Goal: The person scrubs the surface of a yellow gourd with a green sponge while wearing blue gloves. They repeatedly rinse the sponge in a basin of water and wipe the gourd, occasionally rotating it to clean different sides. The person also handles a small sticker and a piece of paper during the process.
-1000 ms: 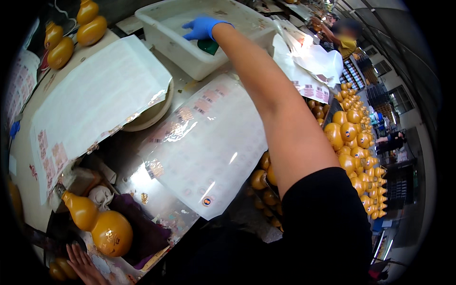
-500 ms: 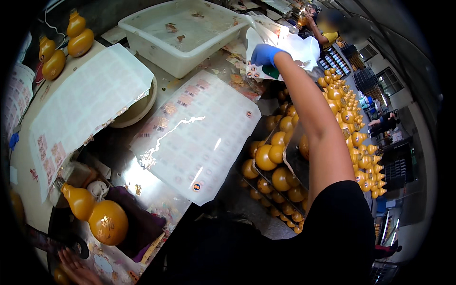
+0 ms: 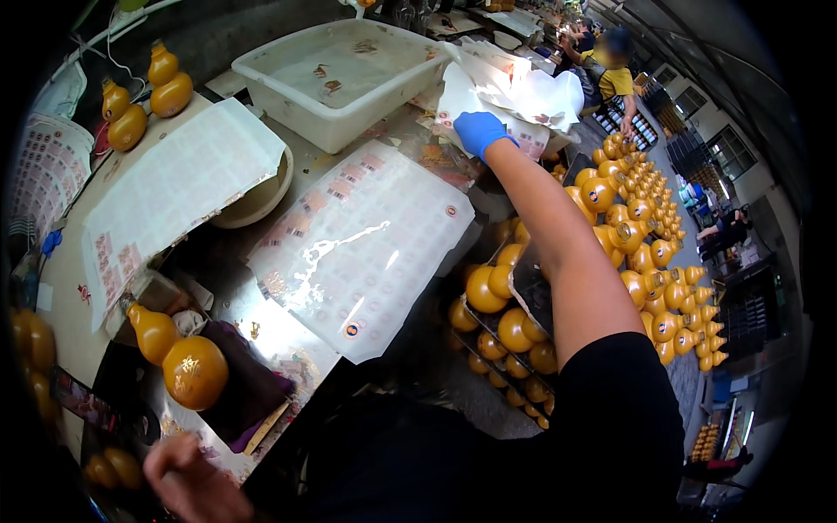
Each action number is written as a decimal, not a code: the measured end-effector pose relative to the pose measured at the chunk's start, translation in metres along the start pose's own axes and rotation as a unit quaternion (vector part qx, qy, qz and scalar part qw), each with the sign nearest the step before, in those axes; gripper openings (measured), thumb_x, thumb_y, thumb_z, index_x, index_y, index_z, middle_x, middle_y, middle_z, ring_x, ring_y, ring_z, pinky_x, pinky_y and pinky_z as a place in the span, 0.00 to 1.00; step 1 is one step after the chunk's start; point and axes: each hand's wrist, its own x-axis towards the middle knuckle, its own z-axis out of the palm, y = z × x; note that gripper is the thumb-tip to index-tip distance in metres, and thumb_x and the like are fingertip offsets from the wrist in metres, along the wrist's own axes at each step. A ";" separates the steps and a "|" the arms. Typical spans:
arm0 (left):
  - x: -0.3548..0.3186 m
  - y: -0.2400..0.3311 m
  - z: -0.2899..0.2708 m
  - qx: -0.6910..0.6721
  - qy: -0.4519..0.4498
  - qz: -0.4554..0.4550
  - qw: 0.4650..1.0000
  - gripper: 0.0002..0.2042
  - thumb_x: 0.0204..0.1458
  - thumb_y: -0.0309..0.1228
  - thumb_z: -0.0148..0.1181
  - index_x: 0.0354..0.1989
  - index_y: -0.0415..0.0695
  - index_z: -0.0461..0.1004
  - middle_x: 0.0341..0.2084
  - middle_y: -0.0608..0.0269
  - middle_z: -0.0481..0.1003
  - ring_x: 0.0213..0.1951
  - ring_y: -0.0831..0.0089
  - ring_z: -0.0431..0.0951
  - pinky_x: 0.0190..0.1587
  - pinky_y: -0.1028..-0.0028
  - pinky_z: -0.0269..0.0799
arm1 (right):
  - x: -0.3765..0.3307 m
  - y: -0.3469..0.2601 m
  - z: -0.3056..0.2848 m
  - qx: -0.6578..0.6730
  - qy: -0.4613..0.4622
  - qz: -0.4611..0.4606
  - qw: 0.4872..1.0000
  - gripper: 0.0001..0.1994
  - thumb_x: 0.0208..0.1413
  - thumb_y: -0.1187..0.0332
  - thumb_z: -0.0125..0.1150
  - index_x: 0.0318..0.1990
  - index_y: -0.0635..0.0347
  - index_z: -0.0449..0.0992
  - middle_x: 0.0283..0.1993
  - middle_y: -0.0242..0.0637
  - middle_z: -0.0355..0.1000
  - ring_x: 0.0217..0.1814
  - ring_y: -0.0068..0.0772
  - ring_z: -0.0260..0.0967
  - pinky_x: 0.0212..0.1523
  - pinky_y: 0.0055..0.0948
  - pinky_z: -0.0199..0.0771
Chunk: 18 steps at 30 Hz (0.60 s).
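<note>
My right hand [image 3: 481, 135], in a blue glove, reaches out at the far side over white printed sheets [image 3: 457, 96]. Its fingers are curled downward, and whatever they grip is hidden beneath the hand. At the lower left, my bare left hand [image 3: 196, 479] is smeared by motion, near the table's front edge. An orange bottle gourd [image 3: 193, 373] with gold lettering lies on a dark purple cloth [image 3: 248, 383] beyond it. Between my hands, a translucent sheet of printed decals [image 3: 362, 244] lies on the metal tabletop, with a wet streak across it.
A white plastic tub [image 3: 336, 122] of water with floating scraps stands at the back. Another decal sheet [image 3: 187, 170] partly covers a round basin [image 3: 261, 196]. Two gourds [image 3: 170, 83] stand far left. Racks of orange gourds [image 3: 514, 327] fill the right side. A person in yellow [image 3: 615, 78] works beyond.
My left hand has risen and moved right, further into view. My right hand has shifted slightly lower over the sheets; the dark green patch beneath it no longer shows. The view has shifted slightly.
</note>
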 end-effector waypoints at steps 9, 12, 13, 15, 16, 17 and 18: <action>0.142 -0.161 0.185 -0.134 -0.158 -0.368 0.906 0.21 0.61 0.37 0.50 0.59 0.39 0.63 0.48 0.57 0.71 0.51 0.67 0.72 0.53 0.72 0.66 | -0.026 -0.033 -0.048 0.094 0.020 -0.081 0.992 0.10 0.49 0.68 0.55 0.38 0.59 0.77 0.39 0.49 0.75 0.41 0.50 0.75 0.41 0.43 0.74; 0.176 -0.228 0.192 -0.093 -0.100 -0.406 0.903 0.21 0.60 0.39 0.51 0.58 0.40 0.64 0.50 0.56 0.70 0.52 0.68 0.71 0.52 0.73 0.68 | -0.013 -0.054 -0.044 0.133 0.103 -0.010 0.986 0.10 0.49 0.70 0.54 0.38 0.60 0.77 0.40 0.48 0.75 0.41 0.49 0.75 0.41 0.42 0.75; 0.181 -0.246 0.191 -0.084 -0.094 -0.412 0.902 0.21 0.60 0.39 0.51 0.57 0.40 0.64 0.50 0.56 0.70 0.52 0.67 0.71 0.53 0.73 0.67 | -0.013 -0.062 -0.037 0.146 0.127 0.007 0.981 0.10 0.49 0.71 0.54 0.38 0.60 0.77 0.40 0.48 0.75 0.42 0.49 0.75 0.42 0.41 0.75; 0.183 -0.273 0.194 -0.061 -0.085 -0.427 0.898 0.21 0.60 0.39 0.50 0.57 0.40 0.64 0.51 0.56 0.70 0.52 0.67 0.71 0.53 0.73 0.67 | -0.022 -0.071 -0.021 0.176 0.162 0.073 0.968 0.08 0.51 0.72 0.52 0.37 0.57 0.77 0.41 0.46 0.74 0.39 0.47 0.76 0.40 0.42 0.76; 0.183 -0.284 0.199 -0.060 -0.099 -0.429 0.896 0.21 0.61 0.41 0.48 0.57 0.39 0.64 0.53 0.54 0.68 0.54 0.66 0.70 0.55 0.72 0.66 | -0.032 -0.073 -0.013 0.193 0.191 0.112 0.956 0.08 0.52 0.71 0.52 0.37 0.58 0.77 0.41 0.45 0.74 0.38 0.46 0.76 0.38 0.42 0.76; 0.187 -0.293 0.201 -0.060 -0.098 -0.439 0.891 0.22 0.61 0.42 0.48 0.58 0.38 0.63 0.54 0.53 0.67 0.55 0.65 0.70 0.55 0.71 0.66 | -0.035 -0.079 -0.012 0.213 0.225 0.144 0.940 0.08 0.53 0.71 0.51 0.37 0.58 0.77 0.41 0.45 0.74 0.37 0.45 0.77 0.37 0.42 0.76; 0.192 -0.304 0.206 -0.062 -0.098 -0.447 0.887 0.24 0.62 0.43 0.47 0.58 0.37 0.62 0.55 0.52 0.66 0.56 0.64 0.69 0.56 0.71 0.66 | -0.040 -0.079 -0.006 0.244 0.272 0.158 0.918 0.07 0.52 0.72 0.52 0.36 0.57 0.76 0.40 0.45 0.72 0.35 0.47 0.76 0.35 0.43 0.76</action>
